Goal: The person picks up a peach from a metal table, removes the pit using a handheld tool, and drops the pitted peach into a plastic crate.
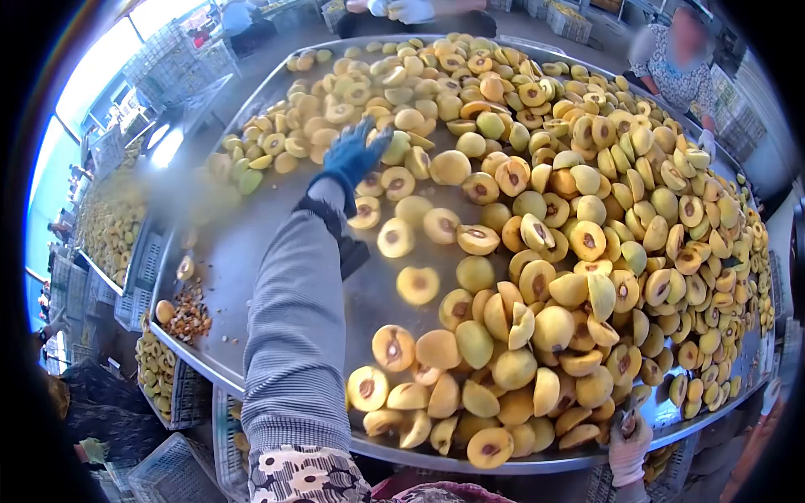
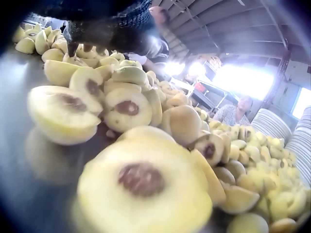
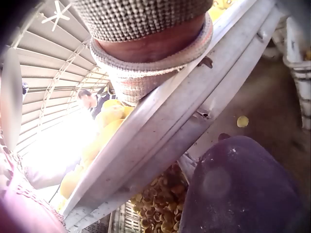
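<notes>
A blue glove covers my left hand [image 1: 352, 155], stretched far across the metal table [image 1: 222, 272]. Its fingers are spread and fairly straight over halved yellow peaches [image 1: 397, 183] at the edge of the heap. Close to the left wrist camera, one cut peach half [image 2: 146, 179] shows its brown centre. At the table's near right rim is my right hand [image 1: 629, 453] in a pale knitted glove, with its fingers curled round a small dark metal tool [image 1: 627, 422]. In the right wrist view only that glove's cuff [image 3: 141, 77] shows; the fingers are hidden behind the rim.
A big heap of peach halves [image 1: 587, 243] spreads over the table's right side. Brown pit scraps [image 1: 189, 318] lie near the left corner. Plastic crates [image 1: 180, 469] stand below, and a crate of brown pieces [image 3: 163, 204] sits under the rim. Another person [image 1: 675, 67] stands across the table.
</notes>
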`<action>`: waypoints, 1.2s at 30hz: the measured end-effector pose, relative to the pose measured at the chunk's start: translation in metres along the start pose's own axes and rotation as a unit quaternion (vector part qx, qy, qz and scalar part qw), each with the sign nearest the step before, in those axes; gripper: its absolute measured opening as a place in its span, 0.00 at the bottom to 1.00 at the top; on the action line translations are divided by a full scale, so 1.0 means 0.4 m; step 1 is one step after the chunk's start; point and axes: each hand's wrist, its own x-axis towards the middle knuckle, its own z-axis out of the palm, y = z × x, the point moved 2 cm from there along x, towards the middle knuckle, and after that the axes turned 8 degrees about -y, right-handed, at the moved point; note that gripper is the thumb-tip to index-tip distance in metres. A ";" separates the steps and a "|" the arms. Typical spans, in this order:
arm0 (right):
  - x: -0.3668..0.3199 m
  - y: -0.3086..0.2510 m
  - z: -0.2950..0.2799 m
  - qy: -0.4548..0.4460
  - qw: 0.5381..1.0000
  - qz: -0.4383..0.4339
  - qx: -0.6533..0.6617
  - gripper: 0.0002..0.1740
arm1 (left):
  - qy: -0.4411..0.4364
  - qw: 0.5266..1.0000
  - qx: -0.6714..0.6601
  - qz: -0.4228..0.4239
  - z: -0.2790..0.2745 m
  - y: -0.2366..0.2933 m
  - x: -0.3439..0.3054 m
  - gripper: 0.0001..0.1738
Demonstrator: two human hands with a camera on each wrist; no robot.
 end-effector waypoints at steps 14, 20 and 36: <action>0.009 -0.036 0.005 0.032 0.999 -0.031 0.003 0.25 | -0.217 0.968 -0.113 0.054 0.022 0.353 -0.332 0.45; 0.015 -0.035 0.005 0.066 0.996 -0.048 -0.022 0.13 | -0.129 0.989 -0.067 -0.029 -0.055 0.476 -0.589 0.39; 0.038 0.021 0.015 0.201 0.972 -0.111 0.047 0.18 | 0.069 0.727 -0.674 0.108 -0.243 0.390 -0.990 0.23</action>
